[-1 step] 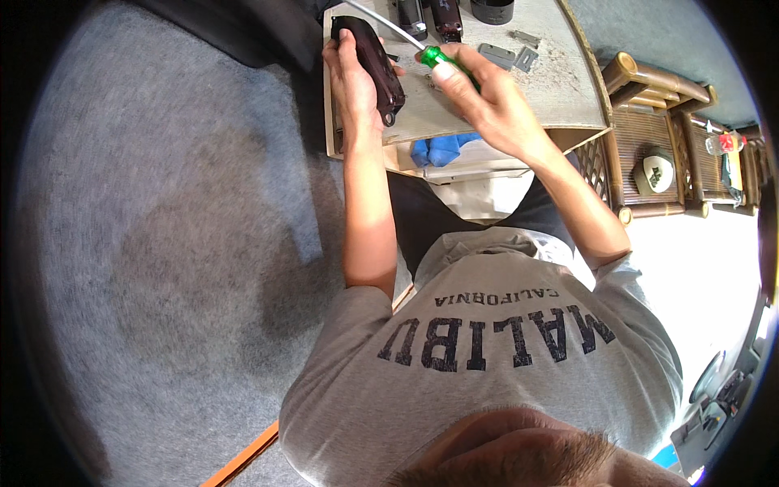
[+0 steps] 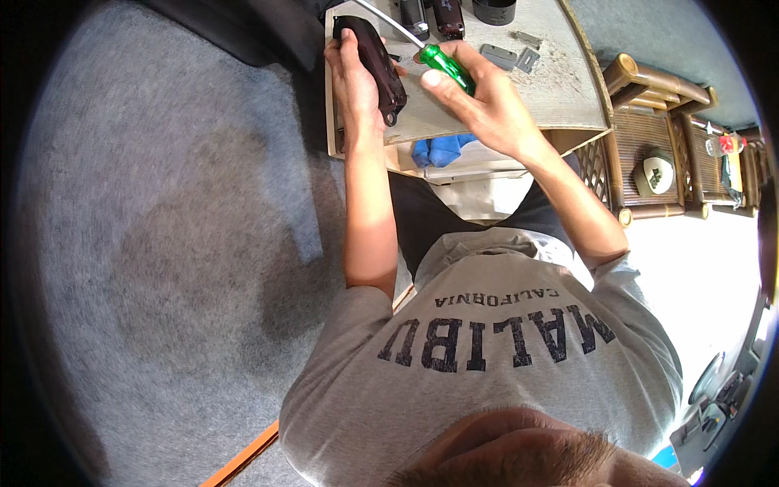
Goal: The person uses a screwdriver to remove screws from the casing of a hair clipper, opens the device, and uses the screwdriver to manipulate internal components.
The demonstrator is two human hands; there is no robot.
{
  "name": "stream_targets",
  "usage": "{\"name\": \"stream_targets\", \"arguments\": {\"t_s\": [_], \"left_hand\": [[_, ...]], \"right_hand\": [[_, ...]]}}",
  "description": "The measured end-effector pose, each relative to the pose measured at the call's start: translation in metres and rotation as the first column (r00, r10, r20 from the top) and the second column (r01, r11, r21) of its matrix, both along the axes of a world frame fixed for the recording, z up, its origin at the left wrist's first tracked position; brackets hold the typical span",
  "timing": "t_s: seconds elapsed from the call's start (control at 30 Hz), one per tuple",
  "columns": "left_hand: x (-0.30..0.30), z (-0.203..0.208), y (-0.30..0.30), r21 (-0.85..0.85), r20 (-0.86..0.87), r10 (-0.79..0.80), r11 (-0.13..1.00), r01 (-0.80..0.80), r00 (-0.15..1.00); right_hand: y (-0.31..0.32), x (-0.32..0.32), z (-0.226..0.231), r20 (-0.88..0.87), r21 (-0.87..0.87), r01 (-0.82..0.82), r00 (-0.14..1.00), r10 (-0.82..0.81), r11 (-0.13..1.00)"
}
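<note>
My left hand is closed around a dark maroon hair clipper, which lies lengthwise over the left part of the wooden table top. A screwdriver with a clear green handle is in my right hand, with the thumb lying along the handle. Its metal shaft slants up and left above the clipper's far end, and the top edge of the picture cuts off its tip. Right of the screwdriver lie a grey metal plate and a small slotted plate.
Behind my hands stand a black-and-silver device, a second maroon clipper and a black round container. Hair clippings litter the table top. Blue cloth sits in the compartment underneath. A bamboo chair holding a cap is at right.
My right thumb has drawn back from the screwdriver handle, showing more of the green. The clipper and my left hand have shifted only very slightly.
</note>
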State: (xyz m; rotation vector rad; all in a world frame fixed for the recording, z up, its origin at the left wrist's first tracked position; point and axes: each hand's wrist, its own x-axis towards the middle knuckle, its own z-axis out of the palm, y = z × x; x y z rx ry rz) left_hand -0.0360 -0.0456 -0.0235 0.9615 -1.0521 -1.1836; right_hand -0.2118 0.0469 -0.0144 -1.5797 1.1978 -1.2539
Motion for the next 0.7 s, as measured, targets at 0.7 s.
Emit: {"name": "stream_targets", "arguments": {"t_s": [0.7], "left_hand": [[0.010,-0.004,-0.002,0.060,-0.128,-0.030,0.997,0.038,0.991]], "right_hand": [[-0.008,0.021,-0.012,-0.241,-0.162,0.034,0.968,-0.073,0.986]]}}
